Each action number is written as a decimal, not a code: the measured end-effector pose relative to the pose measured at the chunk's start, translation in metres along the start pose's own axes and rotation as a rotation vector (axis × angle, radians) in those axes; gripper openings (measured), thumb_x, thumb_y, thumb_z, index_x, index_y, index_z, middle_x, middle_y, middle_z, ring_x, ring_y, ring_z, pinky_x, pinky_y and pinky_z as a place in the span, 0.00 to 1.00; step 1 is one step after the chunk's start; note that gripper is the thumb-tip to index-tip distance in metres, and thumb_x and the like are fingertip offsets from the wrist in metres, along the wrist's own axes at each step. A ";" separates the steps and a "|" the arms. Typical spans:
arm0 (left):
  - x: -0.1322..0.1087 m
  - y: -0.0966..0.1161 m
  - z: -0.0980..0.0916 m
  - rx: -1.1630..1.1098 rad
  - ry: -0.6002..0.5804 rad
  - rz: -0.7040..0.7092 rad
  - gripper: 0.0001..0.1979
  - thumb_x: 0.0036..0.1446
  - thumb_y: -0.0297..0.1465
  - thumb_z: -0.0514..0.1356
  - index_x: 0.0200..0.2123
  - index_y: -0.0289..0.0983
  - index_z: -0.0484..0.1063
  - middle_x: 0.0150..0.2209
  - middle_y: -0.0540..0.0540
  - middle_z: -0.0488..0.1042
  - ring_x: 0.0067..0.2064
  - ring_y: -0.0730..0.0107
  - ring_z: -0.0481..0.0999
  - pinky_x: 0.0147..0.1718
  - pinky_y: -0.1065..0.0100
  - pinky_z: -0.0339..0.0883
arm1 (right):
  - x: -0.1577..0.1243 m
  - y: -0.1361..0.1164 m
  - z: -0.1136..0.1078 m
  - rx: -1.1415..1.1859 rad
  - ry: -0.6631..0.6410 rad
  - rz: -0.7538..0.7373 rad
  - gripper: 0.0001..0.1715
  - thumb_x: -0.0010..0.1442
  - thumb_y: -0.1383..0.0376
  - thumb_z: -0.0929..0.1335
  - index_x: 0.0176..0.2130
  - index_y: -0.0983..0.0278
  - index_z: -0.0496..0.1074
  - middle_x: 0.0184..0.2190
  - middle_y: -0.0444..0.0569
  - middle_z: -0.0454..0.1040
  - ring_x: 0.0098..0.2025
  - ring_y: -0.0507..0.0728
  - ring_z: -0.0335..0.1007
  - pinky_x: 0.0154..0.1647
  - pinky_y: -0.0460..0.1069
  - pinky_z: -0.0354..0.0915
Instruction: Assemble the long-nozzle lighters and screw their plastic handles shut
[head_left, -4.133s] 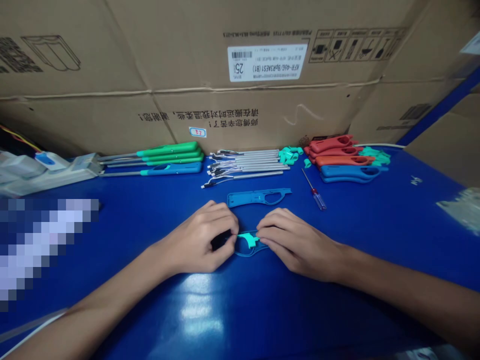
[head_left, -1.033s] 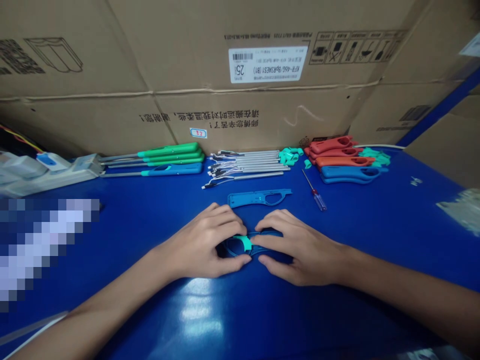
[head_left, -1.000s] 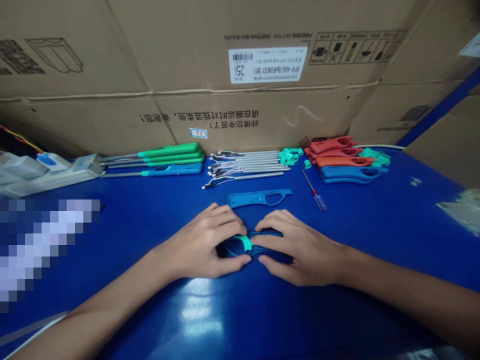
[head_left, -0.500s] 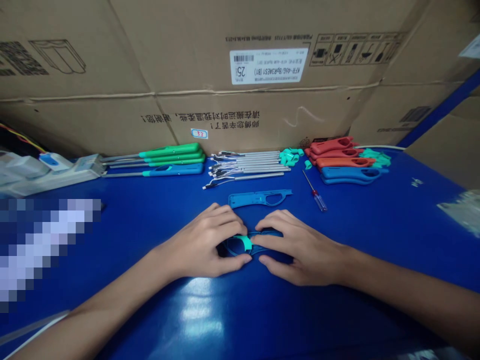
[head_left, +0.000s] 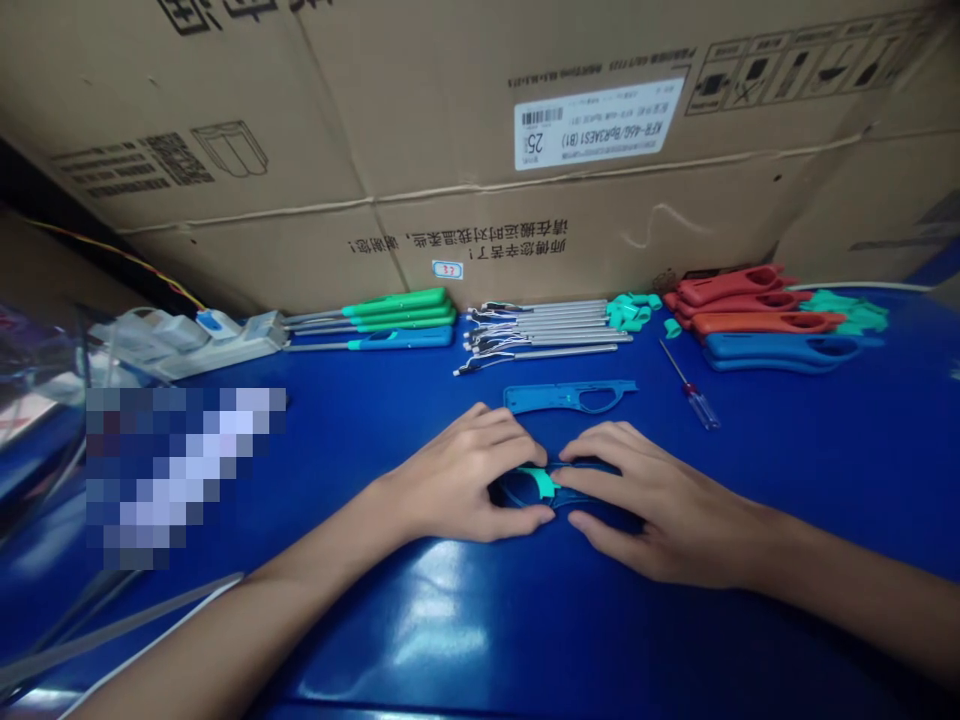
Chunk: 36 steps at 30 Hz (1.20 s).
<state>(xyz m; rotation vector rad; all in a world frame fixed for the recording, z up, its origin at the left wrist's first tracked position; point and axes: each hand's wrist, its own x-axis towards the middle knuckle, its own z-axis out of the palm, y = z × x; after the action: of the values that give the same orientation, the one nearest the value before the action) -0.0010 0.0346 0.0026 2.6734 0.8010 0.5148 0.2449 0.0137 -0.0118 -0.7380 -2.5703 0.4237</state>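
Observation:
Between my hands a blue lighter handle half lies on the table, partly hidden by my fingers. A teal trigger sits at its finger loop. My left hand is closed around the loop end, thumb at the near edge and fingers at the far edge. My right hand straddles the handle's other end, its index fingertip touching the trigger and its thumb on the near side. Just beyond them rests a second blue handle half, its inner side facing up.
Behind lie metal lighter tubes with wires, teal triggers, red handle shells and blue handle shells. A screwdriver lies right. Assembled green lighters and a power strip stand left, before a cardboard wall.
The view has swung left, so everything appears farther right. Both hands keep their places on the blue handle half, and the right index finger stays at the trigger.

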 end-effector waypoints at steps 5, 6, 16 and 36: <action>0.001 0.000 0.001 0.000 0.006 0.016 0.16 0.57 0.42 0.65 0.41 0.36 0.74 0.40 0.45 0.78 0.44 0.63 0.75 0.45 0.61 0.64 | 0.000 -0.001 0.000 -0.001 0.027 -0.002 0.11 0.65 0.67 0.67 0.48 0.65 0.73 0.46 0.55 0.73 0.50 0.60 0.68 0.50 0.57 0.67; 0.001 -0.001 0.000 0.000 0.005 0.017 0.16 0.57 0.42 0.66 0.41 0.36 0.74 0.40 0.45 0.78 0.44 0.63 0.75 0.45 0.62 0.64 | 0.000 -0.001 0.001 -0.005 0.028 -0.005 0.12 0.65 0.67 0.67 0.48 0.64 0.73 0.46 0.54 0.73 0.50 0.60 0.68 0.50 0.57 0.67; 0.001 -0.001 0.000 -0.004 -0.011 -0.006 0.15 0.58 0.41 0.65 0.43 0.36 0.74 0.41 0.44 0.77 0.45 0.62 0.75 0.47 0.60 0.65 | 0.001 0.001 0.001 0.006 0.015 0.002 0.13 0.65 0.66 0.67 0.49 0.65 0.74 0.47 0.55 0.73 0.50 0.60 0.67 0.52 0.57 0.66; 0.001 -0.001 0.001 -0.016 -0.013 -0.020 0.14 0.59 0.37 0.64 0.46 0.37 0.74 0.42 0.44 0.77 0.45 0.61 0.75 0.49 0.58 0.65 | 0.000 -0.001 0.000 -0.025 -0.014 0.008 0.15 0.65 0.65 0.67 0.51 0.65 0.74 0.48 0.57 0.72 0.51 0.61 0.67 0.52 0.58 0.66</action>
<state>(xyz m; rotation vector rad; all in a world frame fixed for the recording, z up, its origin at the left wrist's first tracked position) 0.0004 0.0357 0.0013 2.6487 0.8163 0.4964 0.2444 0.0125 -0.0117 -0.7571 -2.5911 0.4019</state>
